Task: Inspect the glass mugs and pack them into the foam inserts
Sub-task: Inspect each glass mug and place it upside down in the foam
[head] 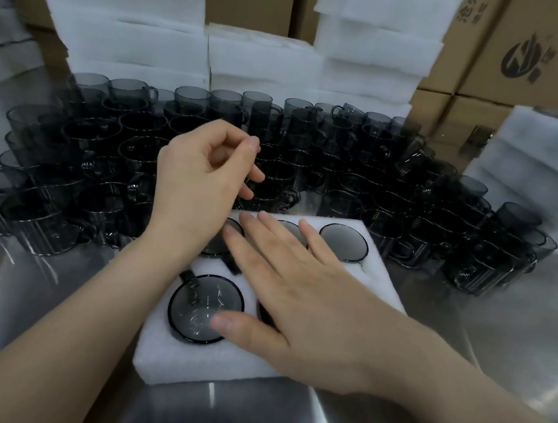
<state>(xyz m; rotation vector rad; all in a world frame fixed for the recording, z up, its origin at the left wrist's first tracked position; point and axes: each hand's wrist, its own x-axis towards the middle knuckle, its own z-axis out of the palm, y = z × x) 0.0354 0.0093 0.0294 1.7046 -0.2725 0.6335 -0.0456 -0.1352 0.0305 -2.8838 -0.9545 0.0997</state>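
Note:
A white foam insert [183, 356] lies on the steel table in front of me, with several smoky grey glass mugs seated upside down in its holes. One packed mug [204, 306] shows at the near left, another [344, 242] at the far right. My right hand [299, 303] lies flat over the insert with straight, spread fingers on the packed mugs. My left hand [202, 175] hovers above the insert's far edge, fingers loosely curled, holding nothing that I can see. Behind it stands a dense crowd of loose mugs [311, 152].
Stacks of white foam inserts [262, 61] rise behind the mugs, with more foam at the right [534, 162] and far left. Brown cardboard boxes [529, 48] fill the background. Bare steel table [515, 339] shows at the near right and near left.

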